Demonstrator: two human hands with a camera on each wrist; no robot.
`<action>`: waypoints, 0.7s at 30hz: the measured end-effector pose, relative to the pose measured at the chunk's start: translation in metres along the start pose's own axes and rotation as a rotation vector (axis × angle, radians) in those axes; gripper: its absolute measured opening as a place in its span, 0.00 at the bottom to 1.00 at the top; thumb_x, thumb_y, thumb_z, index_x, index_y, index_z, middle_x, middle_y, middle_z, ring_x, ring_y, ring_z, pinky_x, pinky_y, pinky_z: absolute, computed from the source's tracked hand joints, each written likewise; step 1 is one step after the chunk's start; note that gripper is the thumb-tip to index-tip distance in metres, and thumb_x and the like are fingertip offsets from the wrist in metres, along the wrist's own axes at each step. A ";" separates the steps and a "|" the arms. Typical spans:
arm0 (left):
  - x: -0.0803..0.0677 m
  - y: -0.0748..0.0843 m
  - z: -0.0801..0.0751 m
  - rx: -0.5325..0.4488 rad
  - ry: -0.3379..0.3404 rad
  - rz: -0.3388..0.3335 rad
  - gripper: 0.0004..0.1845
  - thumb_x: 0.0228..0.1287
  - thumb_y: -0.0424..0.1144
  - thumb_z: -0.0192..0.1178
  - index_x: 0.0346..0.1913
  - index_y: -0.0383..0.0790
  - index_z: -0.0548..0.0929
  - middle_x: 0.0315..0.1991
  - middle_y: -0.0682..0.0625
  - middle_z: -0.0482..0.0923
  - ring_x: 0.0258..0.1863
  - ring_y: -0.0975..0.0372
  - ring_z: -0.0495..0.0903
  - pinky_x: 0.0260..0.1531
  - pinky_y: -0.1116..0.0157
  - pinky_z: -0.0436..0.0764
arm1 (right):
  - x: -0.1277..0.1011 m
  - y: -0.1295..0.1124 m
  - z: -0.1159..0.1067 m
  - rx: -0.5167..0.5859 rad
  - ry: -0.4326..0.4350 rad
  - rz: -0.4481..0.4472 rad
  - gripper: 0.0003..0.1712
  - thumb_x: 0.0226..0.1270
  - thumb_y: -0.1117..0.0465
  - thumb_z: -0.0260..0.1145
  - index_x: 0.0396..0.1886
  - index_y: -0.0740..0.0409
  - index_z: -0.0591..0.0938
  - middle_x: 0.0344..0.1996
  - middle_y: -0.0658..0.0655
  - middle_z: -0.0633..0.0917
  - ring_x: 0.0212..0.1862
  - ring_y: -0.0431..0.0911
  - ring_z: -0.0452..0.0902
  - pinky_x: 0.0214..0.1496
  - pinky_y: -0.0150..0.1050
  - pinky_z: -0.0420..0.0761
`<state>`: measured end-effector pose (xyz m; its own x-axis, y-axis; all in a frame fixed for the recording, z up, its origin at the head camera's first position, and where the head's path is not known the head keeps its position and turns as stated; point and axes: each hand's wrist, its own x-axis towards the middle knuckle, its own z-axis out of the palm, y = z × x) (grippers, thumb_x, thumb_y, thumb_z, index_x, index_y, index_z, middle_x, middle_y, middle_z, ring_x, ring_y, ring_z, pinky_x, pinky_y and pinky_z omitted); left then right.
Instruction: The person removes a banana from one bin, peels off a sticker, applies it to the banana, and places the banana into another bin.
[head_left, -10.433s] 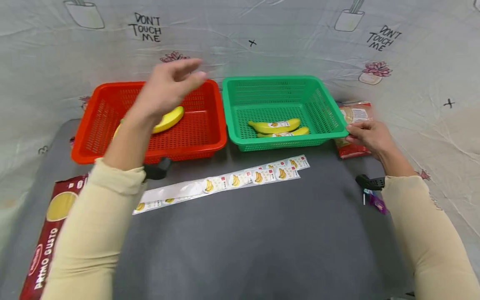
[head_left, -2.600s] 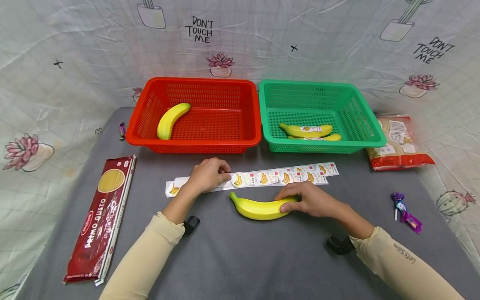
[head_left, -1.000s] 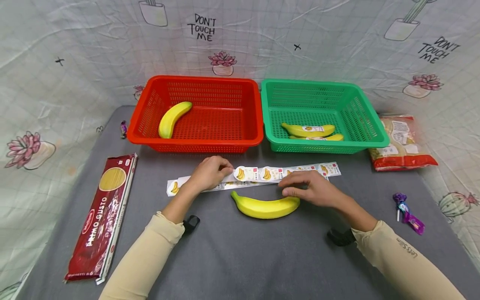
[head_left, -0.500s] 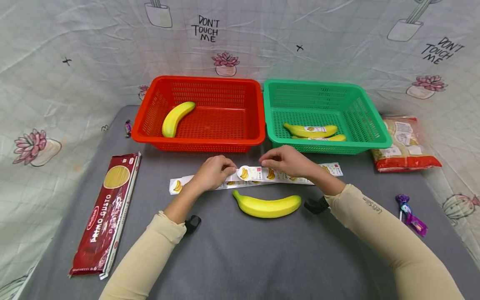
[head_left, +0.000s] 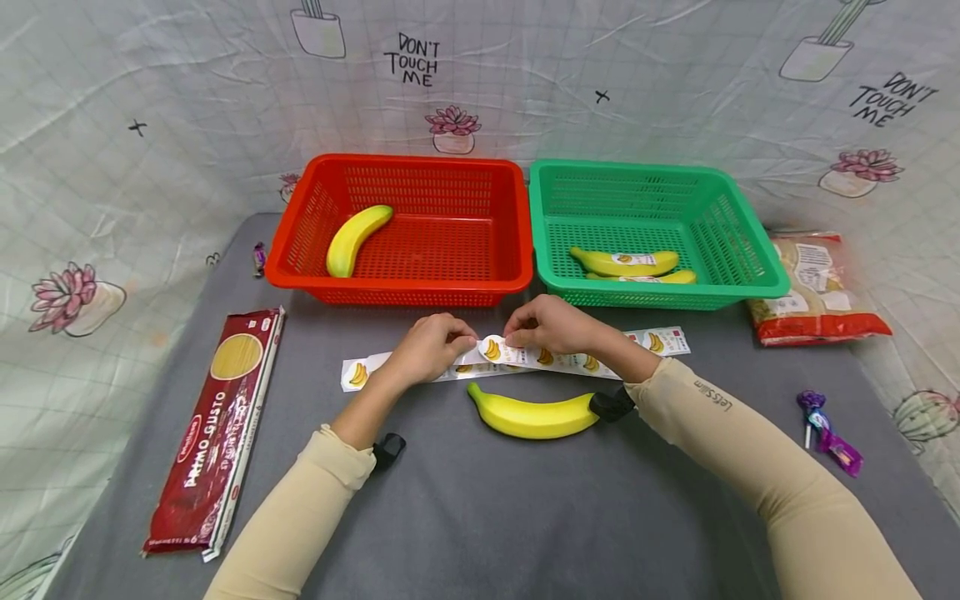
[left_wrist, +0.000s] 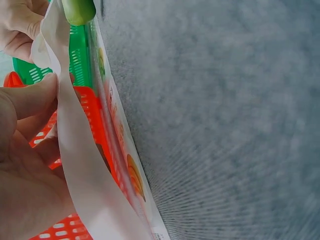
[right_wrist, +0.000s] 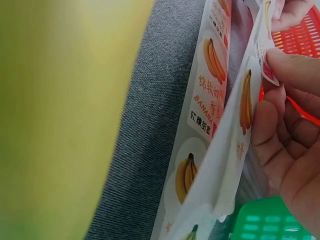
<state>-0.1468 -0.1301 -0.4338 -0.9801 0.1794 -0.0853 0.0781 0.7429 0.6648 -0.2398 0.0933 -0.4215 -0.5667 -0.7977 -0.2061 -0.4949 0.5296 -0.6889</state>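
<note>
From the head view, the left hand (head_left: pixel 429 343) and the right hand (head_left: pixel 546 325) meet over a long sticker strip (head_left: pixel 517 357) that lies on the gray bench (head_left: pixel 480 500). Both hands pinch the strip with curled fingers. A yellow banana (head_left: pixel 534 414) lies on the bench just in front of the strip. Behind the strip stand a red basket (head_left: pixel 401 287) with one banana inside and a green basket (head_left: pixel 660 292) with two bananas that have stickers on them. A red pasta pack (head_left: pixel 213 425) lies far to the left.

In the left wrist view, the thumb and fingers (left_wrist: pixel 27 97) hold the white strip, lifted off the bench.

In the right wrist view, the fingertips (right_wrist: pixel 295 67) pinch one banana sticker (right_wrist: pixel 245 107) at its edge.
</note>
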 end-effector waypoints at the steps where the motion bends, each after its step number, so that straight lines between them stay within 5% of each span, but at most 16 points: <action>1: 0.000 0.000 0.000 -0.003 0.000 -0.001 0.09 0.73 0.39 0.62 0.46 0.41 0.90 0.44 0.46 0.86 0.44 0.57 0.80 0.49 0.56 0.78 | 0.000 0.000 0.000 0.003 0.002 -0.003 0.06 0.71 0.61 0.68 0.40 0.57 0.89 0.31 0.52 0.87 0.29 0.41 0.73 0.33 0.35 0.74; 21: 0.001 -0.002 0.000 -0.016 -0.009 -0.025 0.08 0.72 0.38 0.63 0.45 0.41 0.90 0.42 0.47 0.86 0.43 0.58 0.79 0.49 0.57 0.78 | -0.002 0.003 0.001 0.039 0.027 0.008 0.07 0.73 0.60 0.67 0.40 0.56 0.89 0.32 0.52 0.86 0.29 0.42 0.74 0.32 0.35 0.75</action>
<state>-0.1475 -0.1312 -0.4353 -0.9800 0.1666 -0.1086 0.0506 0.7372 0.6738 -0.2401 0.0964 -0.4239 -0.5884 -0.7852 -0.1930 -0.4643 0.5235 -0.7144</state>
